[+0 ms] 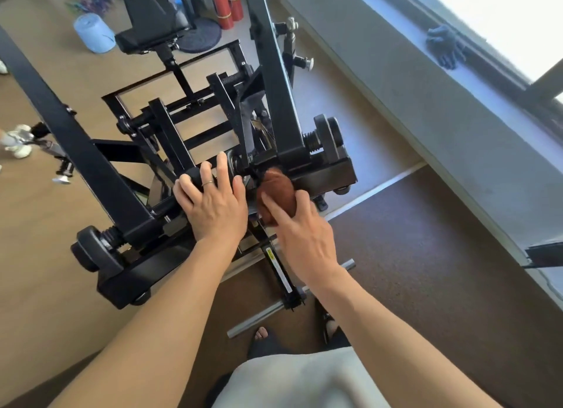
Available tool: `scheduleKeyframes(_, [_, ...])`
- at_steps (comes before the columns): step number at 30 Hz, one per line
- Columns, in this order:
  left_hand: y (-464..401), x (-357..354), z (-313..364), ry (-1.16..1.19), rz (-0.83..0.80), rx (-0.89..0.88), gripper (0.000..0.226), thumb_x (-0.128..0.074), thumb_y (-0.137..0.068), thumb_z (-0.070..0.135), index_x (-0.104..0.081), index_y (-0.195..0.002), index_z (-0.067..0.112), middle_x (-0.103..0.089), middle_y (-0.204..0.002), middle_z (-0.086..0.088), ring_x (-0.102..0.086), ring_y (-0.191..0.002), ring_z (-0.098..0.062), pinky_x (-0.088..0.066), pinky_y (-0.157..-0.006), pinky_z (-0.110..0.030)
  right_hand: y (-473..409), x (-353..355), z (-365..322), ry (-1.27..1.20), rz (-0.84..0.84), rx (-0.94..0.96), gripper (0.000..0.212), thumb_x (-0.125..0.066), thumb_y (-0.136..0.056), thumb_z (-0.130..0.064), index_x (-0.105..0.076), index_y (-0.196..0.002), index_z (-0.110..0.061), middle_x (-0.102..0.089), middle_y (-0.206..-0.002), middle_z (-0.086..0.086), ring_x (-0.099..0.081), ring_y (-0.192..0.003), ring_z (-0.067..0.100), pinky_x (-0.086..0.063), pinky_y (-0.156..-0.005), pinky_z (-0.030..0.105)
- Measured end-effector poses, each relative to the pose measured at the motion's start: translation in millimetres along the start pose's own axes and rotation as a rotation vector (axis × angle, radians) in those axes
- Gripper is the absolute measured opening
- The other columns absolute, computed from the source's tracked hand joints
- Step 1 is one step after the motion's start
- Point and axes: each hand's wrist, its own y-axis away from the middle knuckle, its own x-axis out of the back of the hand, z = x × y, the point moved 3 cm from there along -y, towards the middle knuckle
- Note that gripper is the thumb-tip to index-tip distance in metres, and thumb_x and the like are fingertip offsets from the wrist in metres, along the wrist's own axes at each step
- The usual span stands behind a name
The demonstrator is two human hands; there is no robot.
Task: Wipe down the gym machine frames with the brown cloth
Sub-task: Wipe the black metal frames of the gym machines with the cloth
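Note:
A black gym machine frame (283, 103) fills the middle of the view, with two long uprights slanting up and away. My left hand (213, 203) grips a black padded bar low on the frame, fingers curled over it. My right hand (300, 234) holds a bunched brown cloth (275, 191) and presses it against the frame's base just right of the left hand. The cloth's far end touches the black metal beneath the right upright.
A pale blue bucket (94, 33) and red cylinders (225, 2) stand on the floor beyond the machine. A grey wall ledge (426, 103) runs along the right, with dark gloves (446, 46) on the sill. A silver bar (289, 301) lies near my feet. Dark carpet lies to the right.

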Motion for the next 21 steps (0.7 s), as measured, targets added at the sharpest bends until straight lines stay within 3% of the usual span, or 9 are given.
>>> scheduleKeyframes(3, [0,0,7,0.002,-0.016,0.056,0.056,-0.031,-0.104,0.044,-0.021,-0.155,0.021,-0.04,-0.151,-0.015,-0.029,-0.137,-0.048,-0.018,-0.115,-0.063,6,32,50,-0.043,0.186,-0.199,0.064,-0.078,-0.088,-0.014,-0.056,-0.146,-0.031,-0.046,-0.119,0.013,-0.061,-0.08,0.03,-0.062,-0.069,0.045])
scheduleKeyframes(6, [-1,0,18,0.036,-0.046,0.126,0.058,-0.033,-0.104,0.044,-0.018,-0.155,0.019,-0.044,-0.151,-0.015,-0.023,-0.142,-0.054,-0.009,-0.116,-0.067,7,32,44,-0.133,0.164,-0.264,0.058,-0.073,-0.093,-0.017,-0.055,-0.145,-0.035,-0.043,-0.124,0.008,-0.062,-0.084,0.031,-0.061,-0.073,0.045])
scheduleKeyframes(8, [0,-2,22,0.05,-0.058,0.157,0.06,-0.035,-0.103,0.043,-0.016,-0.155,0.019,-0.046,-0.151,-0.014,-0.018,-0.144,-0.055,-0.003,-0.116,-0.069,3,19,17,-0.205,0.094,-0.222,0.059,-0.071,-0.093,-0.019,-0.051,-0.147,-0.034,-0.042,-0.124,0.009,-0.062,-0.086,0.032,-0.061,-0.073,0.045])
scheduleKeyframes(12, [-1,-4,23,0.04,-0.054,0.151,0.06,-0.039,-0.103,0.041,-0.019,-0.154,0.018,-0.049,-0.147,-0.014,-0.02,-0.143,-0.055,-0.007,-0.116,-0.071,-9,3,-7,-0.094,-0.038,-0.019,0.061,-0.073,-0.093,-0.023,-0.048,-0.149,-0.032,-0.044,-0.123,0.011,-0.061,-0.091,0.029,-0.063,-0.068,0.041])
scheduleKeyframes(15, [-1,-5,22,0.036,-0.068,0.156,0.061,-0.036,-0.103,0.042,-0.015,-0.155,0.018,-0.047,-0.15,-0.014,-0.017,-0.145,-0.054,-0.004,-0.117,-0.069,-6,27,28,-0.068,0.067,-0.029,0.059,-0.074,-0.091,-0.021,-0.052,-0.145,-0.034,-0.046,-0.12,0.01,-0.061,-0.083,0.028,-0.062,-0.067,0.039])
scheduleKeyframes(17, [0,-5,23,0.033,-0.063,0.168,0.061,-0.036,-0.103,0.042,-0.015,-0.155,0.018,-0.047,-0.15,-0.014,-0.016,-0.146,-0.053,-0.003,-0.117,-0.068,3,45,61,-0.148,0.156,-0.158,0.06,-0.068,-0.093,-0.02,-0.051,-0.147,-0.04,-0.044,-0.128,0.004,-0.062,-0.089,0.027,-0.057,-0.078,0.031])
scheduleKeyframes(18, [0,-6,23,0.028,-0.065,0.174,0.061,-0.035,-0.103,0.042,-0.014,-0.155,0.018,-0.047,-0.151,-0.014,-0.016,-0.146,-0.053,-0.002,-0.117,-0.068,6,50,73,-0.2,0.185,-0.238,0.058,-0.064,-0.096,-0.02,-0.05,-0.148,-0.042,-0.044,-0.132,0.003,-0.063,-0.095,0.028,-0.056,-0.082,0.033])
scheduleKeyframes(21, [0,-5,24,0.024,-0.073,0.179,0.061,-0.033,-0.103,0.042,-0.013,-0.155,0.019,-0.046,-0.151,-0.014,-0.016,-0.146,-0.052,-0.001,-0.117,-0.068,3,47,75,-0.253,0.252,-0.424,0.047,-0.057,-0.103,-0.026,-0.05,-0.149,-0.035,-0.044,-0.13,0.012,-0.064,-0.09,0.035,-0.06,-0.078,0.055])
